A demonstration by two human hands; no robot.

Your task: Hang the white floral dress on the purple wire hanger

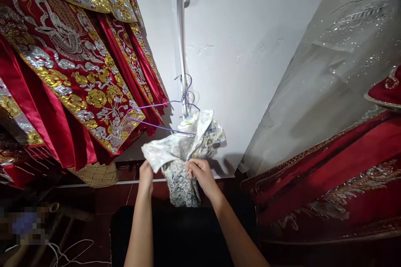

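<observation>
garment: near of the hanger, hanging between your hands
hanger: long axis left to right; bare left end far of your left hand, the nearer one; right end hidden by the garment
left hand: pinching garment's left edge
right hand: pinching its front
netted thing: left; container or not, you can't tell

Support: a narrow upright metal strip is set against the pale wall. At its lower part the hook of a purple hanger is seen; whether it is caught there cannot be told. On the hanger, a patterned garment is borne at one side only; the other end is left bare. Below, the dark reddish floor is crossed by a loosely looped white cable.
</observation>
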